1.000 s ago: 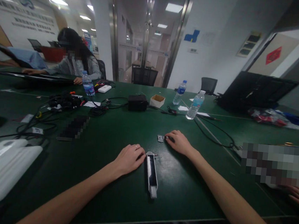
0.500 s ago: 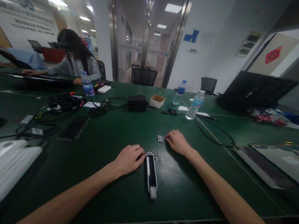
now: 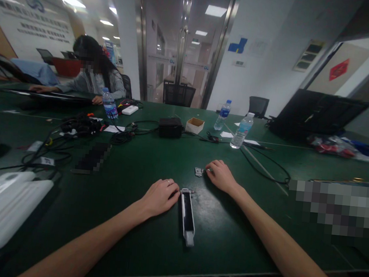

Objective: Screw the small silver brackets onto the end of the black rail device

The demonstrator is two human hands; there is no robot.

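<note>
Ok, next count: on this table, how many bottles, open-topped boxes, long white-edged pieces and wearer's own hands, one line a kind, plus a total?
Bottles: 3
Open-topped box: 1
Long white-edged piece: 1
Wearer's hands: 2
Total: 7

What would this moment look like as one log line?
left hand: beside narrow white frame | right hand: beside small grey plate | contact: unclear | surface: green table

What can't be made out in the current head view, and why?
All in the head view:
- Right hand: its curled fingers hide whatever they may grip.
- Left hand: its fingers hide whether it touches the white frame.
- Metal piece: too small for detail.
- White case: cut off by the left edge.
- Wall lettering: too blurred to read.
</note>
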